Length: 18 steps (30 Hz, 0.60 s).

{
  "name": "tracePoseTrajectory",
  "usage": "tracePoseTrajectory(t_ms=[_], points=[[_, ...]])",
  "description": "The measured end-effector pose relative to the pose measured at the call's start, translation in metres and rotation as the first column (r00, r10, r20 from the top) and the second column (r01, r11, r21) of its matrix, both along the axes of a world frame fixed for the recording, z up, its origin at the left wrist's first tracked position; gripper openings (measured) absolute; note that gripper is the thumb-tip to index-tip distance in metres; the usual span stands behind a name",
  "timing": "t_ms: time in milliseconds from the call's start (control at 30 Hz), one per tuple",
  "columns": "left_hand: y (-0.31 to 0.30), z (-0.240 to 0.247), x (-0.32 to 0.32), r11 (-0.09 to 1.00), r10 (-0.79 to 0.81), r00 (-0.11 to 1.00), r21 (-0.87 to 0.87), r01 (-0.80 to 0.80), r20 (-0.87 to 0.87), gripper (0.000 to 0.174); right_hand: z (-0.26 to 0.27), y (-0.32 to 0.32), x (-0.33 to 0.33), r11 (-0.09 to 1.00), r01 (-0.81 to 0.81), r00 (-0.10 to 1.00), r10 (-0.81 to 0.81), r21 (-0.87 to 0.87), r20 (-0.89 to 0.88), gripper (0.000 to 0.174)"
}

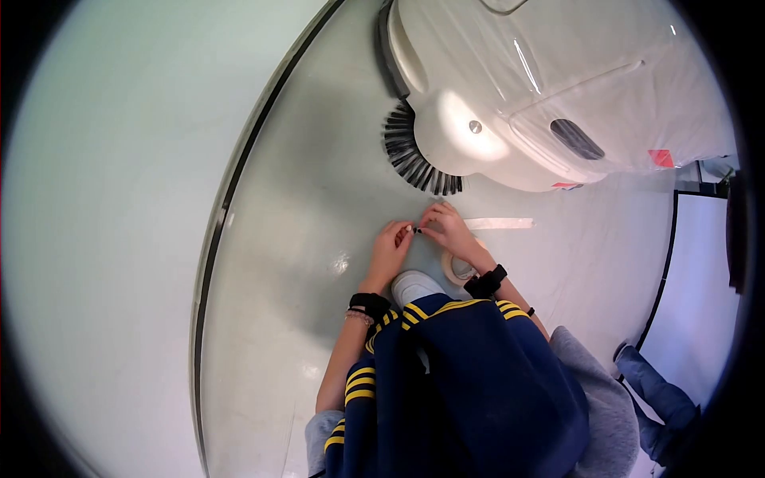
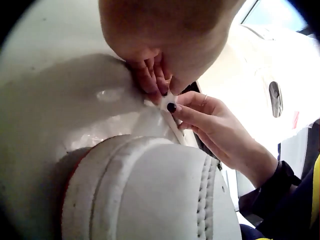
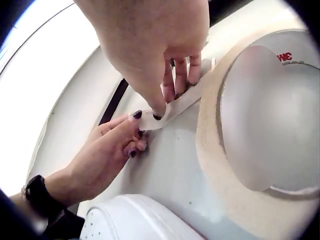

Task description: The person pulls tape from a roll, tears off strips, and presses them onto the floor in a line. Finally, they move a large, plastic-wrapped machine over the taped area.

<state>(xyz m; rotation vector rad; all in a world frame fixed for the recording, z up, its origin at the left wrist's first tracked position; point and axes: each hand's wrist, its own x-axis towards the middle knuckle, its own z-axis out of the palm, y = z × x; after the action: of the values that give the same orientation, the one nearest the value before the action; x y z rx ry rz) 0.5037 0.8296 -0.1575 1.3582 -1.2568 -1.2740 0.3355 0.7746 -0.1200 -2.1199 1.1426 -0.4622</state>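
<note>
A strip of cream masking tape [image 3: 176, 111] runs along the floor, and its near end lies between both hands. My left hand [image 1: 390, 248] pinches that end between thumb and fingers. Right beside it, my right hand [image 1: 449, 229] also pinches the strip, its dark-nailed thumb on the tape and its other fingers curled behind. The thumbs sit almost tip to tip. Close by the right wrist, a roll of masking tape [image 3: 212, 137] lies flat on the floor. From the left wrist view, the left fingertips partly hide the tape.
Ahead stands a large white plastic-wrapped machine [image 1: 478, 95] with a round black-bristled brush [image 1: 410, 155] at its corner. A white shoe [image 1: 416, 287] is just behind the hands. A dark-edged wall [image 1: 119, 239] curves along the left. Another person's leg [image 1: 657, 390] shows at lower right.
</note>
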Motion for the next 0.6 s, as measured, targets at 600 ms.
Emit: tracePoseTrajectory(t_ms=[600], points=[[-0.001,0.015,-0.004,0.995,0.067,0.997,-0.068,-0.068,-0.026,0.016,0.0,0.009,-0.002,0.987,0.098,0.987,-0.113,0.124,0.118,0.012]])
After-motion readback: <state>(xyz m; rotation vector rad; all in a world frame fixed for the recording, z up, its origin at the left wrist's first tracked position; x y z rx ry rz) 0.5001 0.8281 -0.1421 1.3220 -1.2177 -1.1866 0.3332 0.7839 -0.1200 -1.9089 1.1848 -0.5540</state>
